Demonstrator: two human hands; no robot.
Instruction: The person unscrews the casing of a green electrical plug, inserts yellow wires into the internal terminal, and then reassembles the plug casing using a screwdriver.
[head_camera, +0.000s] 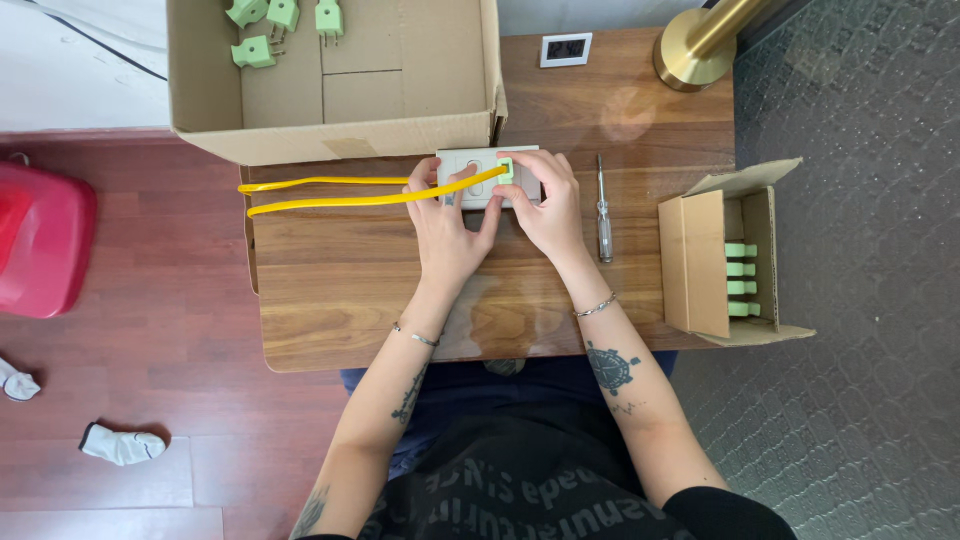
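Wooden table (340, 290): big carton (400, 70) holds green plugs (270, 30); small box (730, 262) too. Left hand (445, 225), right hand (545, 205) pinch green plug (506, 170) on white socket plate (487, 178).

Green plug (506, 169) with yellow cable (340, 192) sits on flat white socket strip (480, 160)

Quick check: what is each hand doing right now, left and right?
Left hand: closed, pressing the yellow cable onto the white socket strip.
Right hand: closed, fingers on the green plug at the strip.
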